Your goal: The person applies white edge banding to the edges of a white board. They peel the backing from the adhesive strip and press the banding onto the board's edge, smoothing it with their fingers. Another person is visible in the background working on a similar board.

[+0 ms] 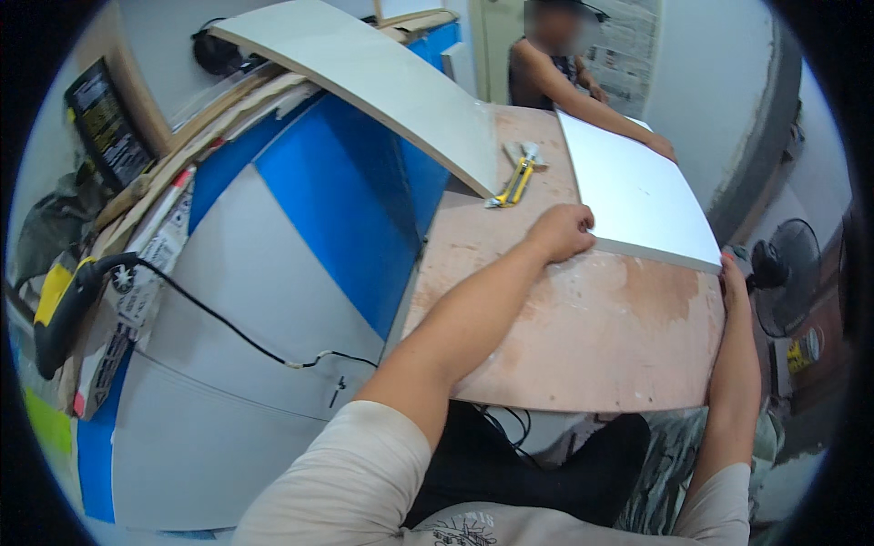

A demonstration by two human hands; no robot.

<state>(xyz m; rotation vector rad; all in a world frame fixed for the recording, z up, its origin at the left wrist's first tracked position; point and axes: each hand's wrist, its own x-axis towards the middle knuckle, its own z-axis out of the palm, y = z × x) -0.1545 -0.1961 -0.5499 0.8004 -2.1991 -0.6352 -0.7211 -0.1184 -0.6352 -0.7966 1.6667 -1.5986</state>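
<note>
A flat white panel (637, 187) lies on the wooden worktable, its near edge toward me. My left hand (563, 233) is closed, with curled fingers at the panel's near left corner. At the near right corner, my right hand (734, 276) grips the panel's edge with the thumb up against it; its other fingers are mostly hidden. Across the table a co-worker (555, 64) stands with one forearm and hand resting over the panel's far right side. A yellow utility knife (517, 179) lies left of the panel, on the tabletop.
Bare wood of the worktable (564, 337) lies nearest me. A large pale board (364, 73) leans down onto its far left. Blue and grey cabinet panels (337, 155) stand left, with a black-and-yellow corded tool (68, 309). A fan (787, 273) stands right.
</note>
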